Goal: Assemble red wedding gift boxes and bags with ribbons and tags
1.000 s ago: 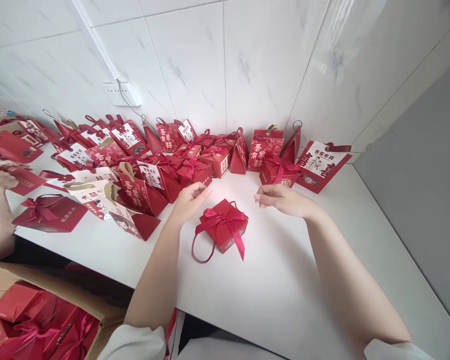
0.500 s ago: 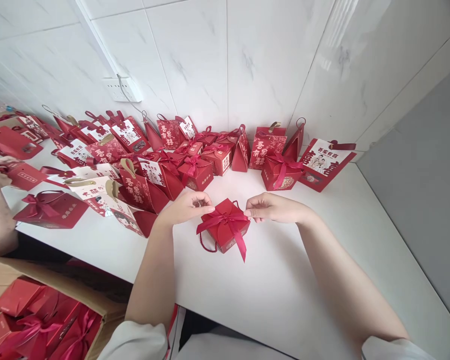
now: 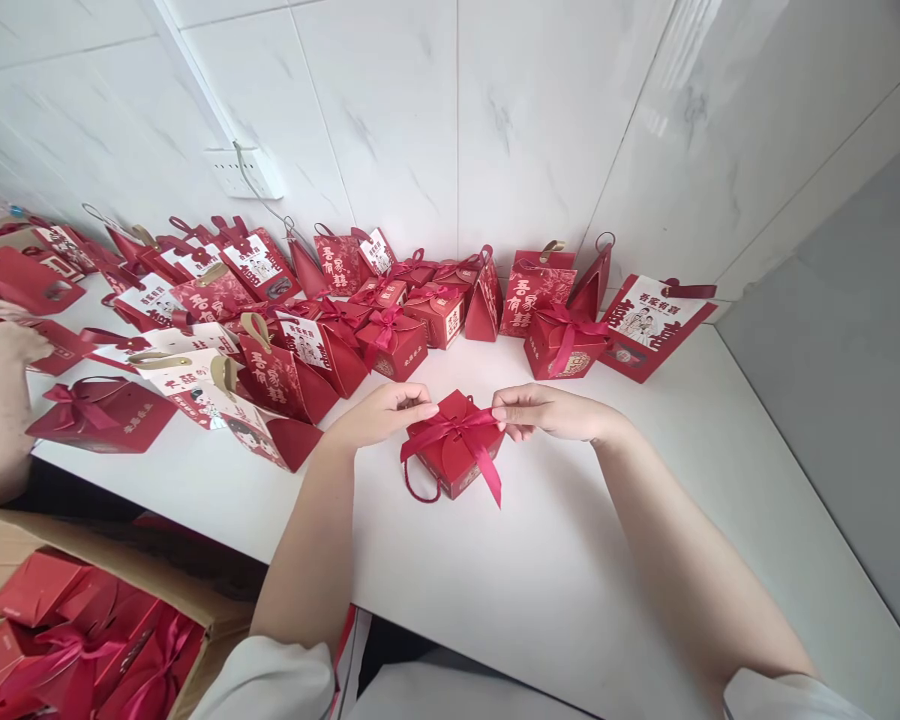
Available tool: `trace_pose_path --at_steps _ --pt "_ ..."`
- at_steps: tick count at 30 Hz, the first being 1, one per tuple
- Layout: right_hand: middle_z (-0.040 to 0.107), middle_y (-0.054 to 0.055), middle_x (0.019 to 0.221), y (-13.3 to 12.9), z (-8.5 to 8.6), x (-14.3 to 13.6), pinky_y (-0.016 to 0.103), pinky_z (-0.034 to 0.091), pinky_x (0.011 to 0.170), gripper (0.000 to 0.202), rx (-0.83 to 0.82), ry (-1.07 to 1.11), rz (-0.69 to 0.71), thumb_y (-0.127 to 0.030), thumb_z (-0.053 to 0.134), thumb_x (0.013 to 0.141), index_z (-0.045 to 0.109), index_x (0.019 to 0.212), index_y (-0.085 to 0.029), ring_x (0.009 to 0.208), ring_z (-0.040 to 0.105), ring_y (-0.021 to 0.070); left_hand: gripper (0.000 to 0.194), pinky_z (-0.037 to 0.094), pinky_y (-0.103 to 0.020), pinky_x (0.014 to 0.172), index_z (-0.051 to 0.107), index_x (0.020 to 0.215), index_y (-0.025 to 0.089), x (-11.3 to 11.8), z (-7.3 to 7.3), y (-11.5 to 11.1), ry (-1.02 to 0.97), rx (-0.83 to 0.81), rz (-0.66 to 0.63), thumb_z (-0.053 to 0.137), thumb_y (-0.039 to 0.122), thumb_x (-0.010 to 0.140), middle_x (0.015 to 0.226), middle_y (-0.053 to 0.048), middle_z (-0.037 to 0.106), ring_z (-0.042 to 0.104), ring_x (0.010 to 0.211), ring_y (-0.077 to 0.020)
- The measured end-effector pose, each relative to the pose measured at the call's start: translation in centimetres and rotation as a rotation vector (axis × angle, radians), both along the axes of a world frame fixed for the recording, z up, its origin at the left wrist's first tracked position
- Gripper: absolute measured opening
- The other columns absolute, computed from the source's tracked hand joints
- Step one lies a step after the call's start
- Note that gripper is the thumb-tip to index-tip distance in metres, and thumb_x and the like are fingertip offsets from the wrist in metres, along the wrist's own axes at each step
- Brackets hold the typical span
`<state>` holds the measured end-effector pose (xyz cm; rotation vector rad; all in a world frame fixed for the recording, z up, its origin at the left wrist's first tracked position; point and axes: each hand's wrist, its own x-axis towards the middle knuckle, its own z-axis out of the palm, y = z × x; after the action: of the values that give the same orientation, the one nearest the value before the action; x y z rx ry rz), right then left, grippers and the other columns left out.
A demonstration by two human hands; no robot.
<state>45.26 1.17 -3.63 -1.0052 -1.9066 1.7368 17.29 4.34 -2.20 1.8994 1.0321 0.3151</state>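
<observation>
A small red gift box with a dark red cord handle stands on the white table in front of me. Across its top lies a bow of shiny red ribbon, one tail hanging over the front side. My left hand pinches the bow's left loop between thumb and fingers. On the opposite side, my right hand grips the right loop the same way. Both forearms rest near the table, with the box between my hands.
Many red gift boxes and bags, such as a ribboned box and a printed bag, line the wall. A cardboard carton of red boxes stands lower left. Another person's hand is at the left edge. A socket is on the wall.
The box has shifted slightly right and away from me. My fingers have closed in on the bow's loops from both sides. The other person's hand at the left has moved a little.
</observation>
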Motion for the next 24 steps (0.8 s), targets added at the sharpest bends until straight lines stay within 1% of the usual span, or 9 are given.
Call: trace_pose_path --at_steps 4,8,12,17,24 --pt "0.05 -0.003 0.068 0.0 0.1 0.3 0.028 0.035 0.065 0.034 0.055 -0.058 -0.059 -0.051 0.053 0.09 0.055 0.076 -0.02 0.066 0.044 0.0131 0.037 0.029 -0.025 0.059 0.05 0.072 0.017 0.6 -0.1 -0.2 -0.043 0.016 0.073 0.053 0.051 0.088 0.068 0.003 0.042 0.037 0.062 -0.0103" --pt "0.048 -0.002 0.067 0.0 0.1 0.5 0.029 0.035 0.065 0.032 0.109 -0.097 -0.102 -0.048 0.052 0.089 0.055 0.074 -0.021 0.065 0.043 0.0138 0.04 0.027 -0.025 0.057 0.045 0.069 0.017 1.0 -0.4 -0.2 -0.091 0.043 0.134 0.05 0.051 0.089 0.066 0.003 0.037 0.036 0.06 -0.0106" --pt "0.046 -0.003 0.064 0.3 -0.3 0.5 0.029 0.034 0.063 0.03 0.13 -0.114 -0.134 -0.045 0.051 0.088 0.053 0.071 -0.021 0.062 0.041 0.0136 0.039 0.025 -0.025 0.056 0.043 0.069 0.018 1.3 -0.7 -0.1 -0.111 0.024 0.125 0.049 0.051 0.089 0.066 0.003 0.035 0.033 0.059 -0.0106" --pt "0.043 -0.004 0.061 0.5 -0.8 0.1 0.027 0.031 0.059 0.028 0.152 -0.11 -0.165 -0.041 0.05 0.087 0.049 0.067 -0.021 0.058 0.038 0.0122 0.041 0.025 -0.025 0.057 0.036 0.067 0.018 1.2 -0.8 0.1 -0.134 0.009 0.089 0.049 0.05 0.089 0.067 0.003 0.03 0.03 0.06 -0.0103" --pt "0.042 -0.005 0.06 0.3 -0.7 -0.3 0.027 0.028 0.055 0.024 0.178 -0.112 -0.201 -0.034 0.051 0.084 0.046 0.064 -0.02 0.055 0.036 0.0111 0.04 0.025 -0.025 0.057 0.034 0.067 0.018 0.8 -1.2 0.5 -0.157 -0.007 0.05 0.049 0.048 0.09 0.068 0.003 0.028 0.028 0.061 -0.0098"
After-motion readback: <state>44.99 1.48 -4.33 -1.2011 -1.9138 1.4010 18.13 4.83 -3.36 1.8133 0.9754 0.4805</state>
